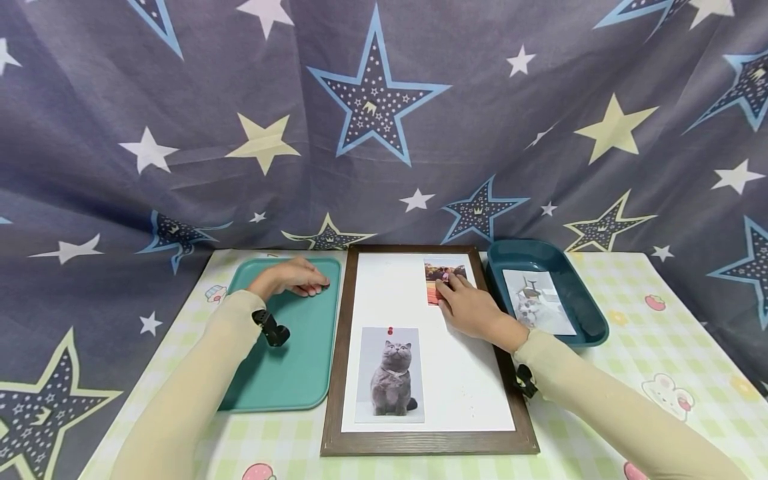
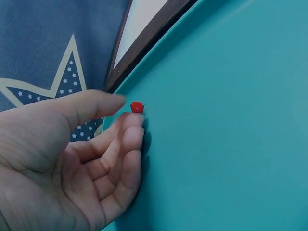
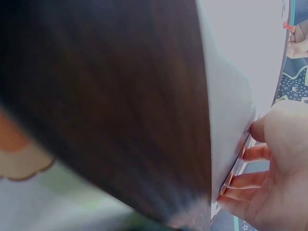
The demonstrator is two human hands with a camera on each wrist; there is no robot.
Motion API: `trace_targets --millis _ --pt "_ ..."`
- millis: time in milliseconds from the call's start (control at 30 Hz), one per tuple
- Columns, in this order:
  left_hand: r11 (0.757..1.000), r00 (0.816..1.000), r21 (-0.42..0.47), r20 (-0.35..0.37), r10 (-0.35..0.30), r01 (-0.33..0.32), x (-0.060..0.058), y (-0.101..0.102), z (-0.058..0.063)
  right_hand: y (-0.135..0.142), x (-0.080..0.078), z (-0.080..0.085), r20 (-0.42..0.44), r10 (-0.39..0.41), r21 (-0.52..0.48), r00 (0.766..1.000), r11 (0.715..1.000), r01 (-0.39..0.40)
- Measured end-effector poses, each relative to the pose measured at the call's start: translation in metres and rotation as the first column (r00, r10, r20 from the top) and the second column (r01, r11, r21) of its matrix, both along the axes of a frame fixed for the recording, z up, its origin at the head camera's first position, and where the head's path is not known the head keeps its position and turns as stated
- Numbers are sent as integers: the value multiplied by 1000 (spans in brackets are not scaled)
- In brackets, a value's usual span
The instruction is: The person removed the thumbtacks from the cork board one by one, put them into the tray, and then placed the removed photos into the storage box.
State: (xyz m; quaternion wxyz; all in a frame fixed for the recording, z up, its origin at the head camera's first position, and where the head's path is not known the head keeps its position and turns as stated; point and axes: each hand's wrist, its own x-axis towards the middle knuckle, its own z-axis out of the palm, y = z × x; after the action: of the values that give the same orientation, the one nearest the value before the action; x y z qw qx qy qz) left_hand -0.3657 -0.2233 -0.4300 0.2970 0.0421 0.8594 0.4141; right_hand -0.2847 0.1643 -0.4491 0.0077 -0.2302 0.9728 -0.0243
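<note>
My left hand (image 1: 295,276) reaches over the teal tray (image 1: 288,373), near its far right corner. In the left wrist view a red push pin (image 2: 137,107) sits at the index fingertip, and the thumb tip stands slightly apart from it. My right hand (image 1: 474,312) rests its fingers on a sunset-coloured photo (image 1: 433,293) at the upper right of the framed white board (image 1: 456,373), covering part of the picture. A grey cat photo (image 1: 393,383) lies on the board's lower left, with a red push pin (image 1: 390,330) at its top edge.
Right of the board stands a dark teal basin (image 1: 591,327) holding another photo (image 1: 537,300). The board's brown frame (image 1: 429,443) lies between tray and basin on a checked tablecloth (image 1: 666,347). A star-patterned curtain (image 1: 456,40) hangs behind the table.
</note>
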Motion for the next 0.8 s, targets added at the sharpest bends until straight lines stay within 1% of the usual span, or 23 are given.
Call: trace_targets --millis 200,267,400,600,800 --pt "994 993 33 -48 103 -102 0 1 -6 -1 0 0 -2 4 -6 1000 1000 -4" --pt "992 991 38 -53 121 -119 0 1 -5 -2 1 1 -4 9 -7 1000 1000 -9" --pt "991 989 48 -70 127 -124 -2 3 0 -2 0 1 -6 7 -8 1000 1000 -7" --pt "990 986 67 -108 128 -121 -4 8 15 -1 0 2 -1 -1 -6 1000 1000 1" --pt "994 985 60 -138 102 -94 -7 20 27 0 -1 0 -2 -2 -3 1000 1000 2"
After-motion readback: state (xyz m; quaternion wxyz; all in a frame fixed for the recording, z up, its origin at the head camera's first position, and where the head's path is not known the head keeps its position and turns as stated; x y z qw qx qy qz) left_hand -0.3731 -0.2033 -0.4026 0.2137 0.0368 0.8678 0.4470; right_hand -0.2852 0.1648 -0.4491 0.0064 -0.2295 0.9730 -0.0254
